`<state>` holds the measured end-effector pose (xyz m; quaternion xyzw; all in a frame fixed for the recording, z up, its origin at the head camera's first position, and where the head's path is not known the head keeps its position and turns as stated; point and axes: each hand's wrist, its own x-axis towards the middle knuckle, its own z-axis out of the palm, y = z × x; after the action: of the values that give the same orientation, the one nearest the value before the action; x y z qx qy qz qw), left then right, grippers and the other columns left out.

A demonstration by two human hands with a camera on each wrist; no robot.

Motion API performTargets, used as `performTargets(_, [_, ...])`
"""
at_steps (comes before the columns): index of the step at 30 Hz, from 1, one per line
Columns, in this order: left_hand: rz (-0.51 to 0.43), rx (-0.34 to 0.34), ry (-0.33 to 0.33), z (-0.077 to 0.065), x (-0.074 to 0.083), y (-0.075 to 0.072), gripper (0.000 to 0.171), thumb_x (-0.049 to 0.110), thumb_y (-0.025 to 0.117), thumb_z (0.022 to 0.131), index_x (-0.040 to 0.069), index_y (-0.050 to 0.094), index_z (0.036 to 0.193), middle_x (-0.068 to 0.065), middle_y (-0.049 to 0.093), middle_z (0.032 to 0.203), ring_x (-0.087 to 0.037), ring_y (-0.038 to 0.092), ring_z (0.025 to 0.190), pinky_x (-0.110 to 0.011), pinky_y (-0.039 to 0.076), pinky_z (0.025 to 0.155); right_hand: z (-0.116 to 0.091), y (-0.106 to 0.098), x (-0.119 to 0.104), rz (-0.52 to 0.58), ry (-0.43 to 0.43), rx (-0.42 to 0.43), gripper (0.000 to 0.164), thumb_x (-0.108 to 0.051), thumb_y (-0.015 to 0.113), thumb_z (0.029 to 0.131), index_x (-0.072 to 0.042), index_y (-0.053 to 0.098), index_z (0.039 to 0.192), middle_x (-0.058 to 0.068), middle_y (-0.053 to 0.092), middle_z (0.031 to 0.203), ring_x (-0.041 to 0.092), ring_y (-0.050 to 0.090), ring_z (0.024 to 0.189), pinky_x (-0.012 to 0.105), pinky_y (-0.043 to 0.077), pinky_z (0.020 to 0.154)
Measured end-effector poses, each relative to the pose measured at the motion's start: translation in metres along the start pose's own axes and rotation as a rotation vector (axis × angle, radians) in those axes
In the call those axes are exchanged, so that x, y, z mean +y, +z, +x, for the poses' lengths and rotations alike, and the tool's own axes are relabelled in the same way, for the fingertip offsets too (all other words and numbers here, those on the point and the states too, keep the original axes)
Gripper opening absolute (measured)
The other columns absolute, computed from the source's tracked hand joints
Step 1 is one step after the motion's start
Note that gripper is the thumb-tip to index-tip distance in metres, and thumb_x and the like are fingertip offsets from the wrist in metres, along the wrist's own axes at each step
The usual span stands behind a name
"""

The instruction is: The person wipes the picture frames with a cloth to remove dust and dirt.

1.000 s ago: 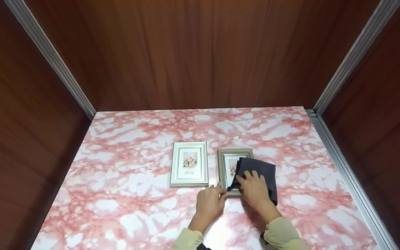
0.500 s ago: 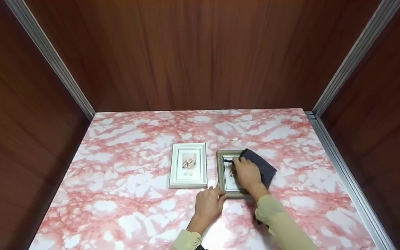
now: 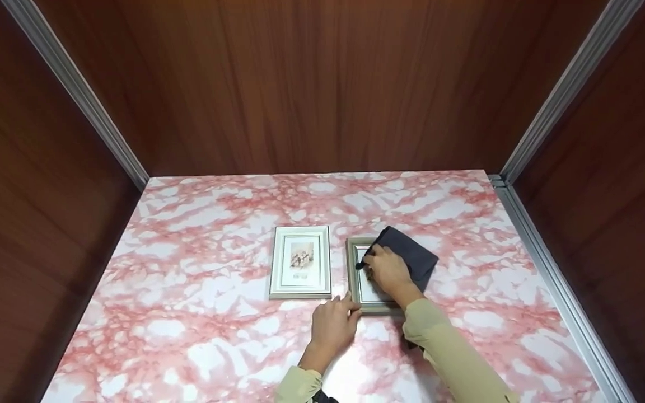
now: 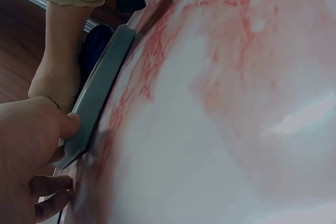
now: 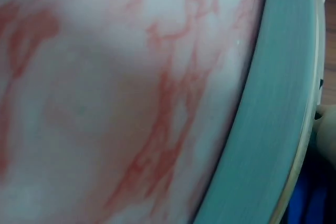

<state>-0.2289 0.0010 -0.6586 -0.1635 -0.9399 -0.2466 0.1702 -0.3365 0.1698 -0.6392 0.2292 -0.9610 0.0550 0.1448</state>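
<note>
Gripping a dark cloth [image 3: 412, 252], the person's right hand [image 3: 389, 271] sits over the glass of the brown frame [image 3: 351, 274], which lies flat on the pink-and-white marbled table [image 3: 188, 280]. Its fingers are bent in on the cloth's left edge; the rest of the cloth covers the far right corner of the brown frame and sticks out past its right side. Down at the frame's near left corner, the left hand [image 3: 333, 323] has hold of it, thumb against the near edge and a finger along the left one. Just left of the brown frame, not touching it, lies a white frame [image 3: 300, 262], face up, with a small picture in the middle. Well behind the brown frame stands a wood-grain wall [image 3: 244, 84], with metal rails [image 3: 76, 84] to either side. On the near side of the brown frame, both arms reach in, in pale yellow-green sleeves [image 3: 451, 347].
</note>
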Motion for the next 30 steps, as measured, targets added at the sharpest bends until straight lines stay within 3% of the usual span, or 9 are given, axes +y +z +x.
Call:
performTargets(4, [-0.002, 0.011, 0.000, 0.001, 0.000, 0.000, 0.010, 0.033, 0.068, 0.074, 0.029, 0.071, 0.083, 0.000, 0.066, 0.089, -0.023, 0.062, 0.076, -0.039, 0.046, 0.058, -0.003, -0.005, -0.005, -0.002, -0.023, -0.003, 0.022, -0.010, 0.065, 0.073, -0.018, 0.068, 0.093, 0.005, 0.055, 0.092, 0.026, 0.053, 0.078, 0.040, 0.048, 0.058])
performTargets(9, [0.017, 0.028, 0.003, 0.000, 0.001, 0.000, 0.011, 0.035, 0.067, 0.074, 0.030, 0.071, 0.083, -0.001, 0.064, 0.100, -0.023, 0.062, 0.079, -0.038, 0.047, 0.056, -0.017, -0.012, -0.014, 0.006, -0.048, -0.002, 0.019, -0.011, 0.065, 0.071, -0.012, 0.062, 0.090, 0.004, 0.058, 0.085, 0.025, 0.053, 0.075, 0.040, 0.046, 0.056])
performTargets(17, [-0.008, 0.032, -0.008, 0.002, 0.000, 0.000, 0.009, 0.032, 0.067, 0.074, 0.029, 0.071, 0.083, -0.001, 0.061, 0.107, -0.023, 0.061, 0.087, -0.039, 0.047, 0.060, -0.041, -0.023, -0.027, 0.062, -0.139, 0.020, 0.022, -0.008, 0.068, 0.066, -0.015, 0.065, 0.086, -0.001, 0.061, 0.084, 0.021, 0.053, 0.073, 0.036, 0.046, 0.060])
performTargets(21, [-0.013, 0.031, -0.017, -0.001, -0.001, 0.000, 0.009, 0.031, 0.067, 0.074, 0.029, 0.071, 0.082, -0.001, 0.062, 0.105, -0.024, 0.061, 0.086, -0.040, 0.047, 0.058, -0.050, -0.027, -0.031, 0.101, -0.147, 0.015, 0.022, -0.006, 0.067, 0.067, -0.014, 0.062, 0.087, -0.004, 0.061, 0.075, 0.018, 0.052, 0.068, 0.035, 0.045, 0.057])
performTargets(27, [-0.009, 0.042, -0.020, -0.005, 0.000, 0.001, 0.010, 0.030, 0.068, 0.073, 0.029, 0.071, 0.082, -0.002, 0.062, 0.105, -0.024, 0.061, 0.086, -0.041, 0.047, 0.057, -0.054, -0.036, -0.031, 0.148, -0.204, -0.054, 0.020, -0.003, 0.068, 0.062, -0.017, 0.066, 0.077, -0.005, 0.062, 0.075, 0.018, 0.052, 0.068, 0.035, 0.045, 0.058])
performTargets(30, [-0.011, 0.047, -0.005, -0.004, 0.001, 0.002, 0.010, 0.031, 0.067, 0.074, 0.029, 0.071, 0.083, -0.003, 0.062, 0.105, -0.025, 0.061, 0.086, -0.041, 0.047, 0.057, -0.054, -0.044, -0.028, 0.115, -0.172, -0.109, 0.015, -0.005, 0.069, 0.062, -0.017, 0.067, 0.071, -0.005, 0.059, 0.072, 0.019, 0.052, 0.067, 0.036, 0.045, 0.057])
